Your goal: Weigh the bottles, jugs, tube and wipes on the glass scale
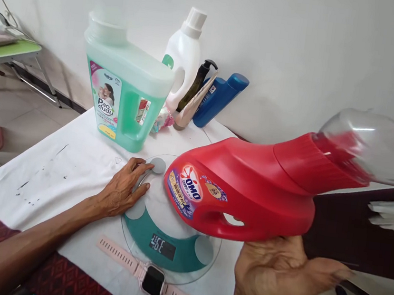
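A red OMO laundry detergent bottle [243, 182] with a large clear cap lies tilted over the scale, its cap end toward the right. Under it, palm up, my right hand [271, 271] holds the bottle; its thumb sticks out and the other fingers are mostly hidden. Whether the bottle's base touches the scale I cannot tell. My left hand [125, 189] rests with spread fingers on the left edge of the round glass scale [140, 226]. The scale's display is lit. Just in front lies a pink-strapped smartwatch [153, 281].
A green Pao dudu detergent jug [135, 68] stands behind the scale. Farther back are a white bottle [184, 45], a dark pump bottle [198, 83], a beige tube [190, 108] and a blue bottle [219, 100] against the wall. A white cloth [45, 181] covers the table.
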`<state>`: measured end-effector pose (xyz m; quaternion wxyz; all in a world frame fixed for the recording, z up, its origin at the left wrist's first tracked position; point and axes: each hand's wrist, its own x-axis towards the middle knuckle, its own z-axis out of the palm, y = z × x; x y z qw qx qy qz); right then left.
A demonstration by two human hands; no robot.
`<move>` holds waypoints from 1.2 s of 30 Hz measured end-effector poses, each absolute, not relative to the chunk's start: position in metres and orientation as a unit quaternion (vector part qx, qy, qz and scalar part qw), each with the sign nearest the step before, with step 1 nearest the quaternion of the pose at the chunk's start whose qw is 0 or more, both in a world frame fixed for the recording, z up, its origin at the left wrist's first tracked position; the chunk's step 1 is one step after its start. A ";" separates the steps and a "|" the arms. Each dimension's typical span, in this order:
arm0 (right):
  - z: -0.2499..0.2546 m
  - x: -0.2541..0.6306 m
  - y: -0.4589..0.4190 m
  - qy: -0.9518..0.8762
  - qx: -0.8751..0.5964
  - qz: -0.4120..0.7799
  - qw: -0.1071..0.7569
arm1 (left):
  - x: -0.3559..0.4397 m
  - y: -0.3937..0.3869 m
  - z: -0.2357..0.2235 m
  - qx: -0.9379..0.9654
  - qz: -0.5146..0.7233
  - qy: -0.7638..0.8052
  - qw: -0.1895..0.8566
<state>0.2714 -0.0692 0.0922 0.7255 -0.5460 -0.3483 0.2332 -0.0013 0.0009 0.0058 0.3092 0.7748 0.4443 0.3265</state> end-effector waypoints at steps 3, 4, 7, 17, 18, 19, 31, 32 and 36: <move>0.078 0.290 -0.080 -0.290 -0.598 0.180 0.725 | -0.001 0.001 0.004 0.774 0.325 0.447 0.309; 0.073 0.293 -0.085 -0.280 -0.618 0.167 0.715 | 0.000 0.001 0.002 0.774 0.328 0.447 0.307; 0.053 0.296 -0.103 -0.268 -0.660 0.142 0.688 | 0.000 0.002 -0.001 0.775 0.330 0.450 0.298; 0.025 0.293 -0.106 -0.216 -0.650 0.217 0.696 | -0.001 0.002 0.011 0.785 0.304 0.448 0.301; 0.025 0.291 -0.105 -0.215 -0.650 0.223 0.694 | -0.001 0.002 0.011 0.786 0.305 0.446 0.300; 0.025 0.289 -0.104 -0.212 -0.651 0.229 0.692 | -0.001 0.003 0.011 0.787 0.306 0.444 0.299; 0.016 0.287 -0.107 -0.226 -0.683 0.270 0.640 | -0.001 0.002 0.014 0.785 0.292 0.448 0.313; 0.014 0.288 -0.107 -0.232 -0.684 0.267 0.638 | -0.001 0.002 0.014 0.786 0.291 0.448 0.312; 0.013 0.287 -0.111 -0.249 -0.692 0.256 0.628 | -0.001 0.002 0.013 0.786 0.289 0.451 0.311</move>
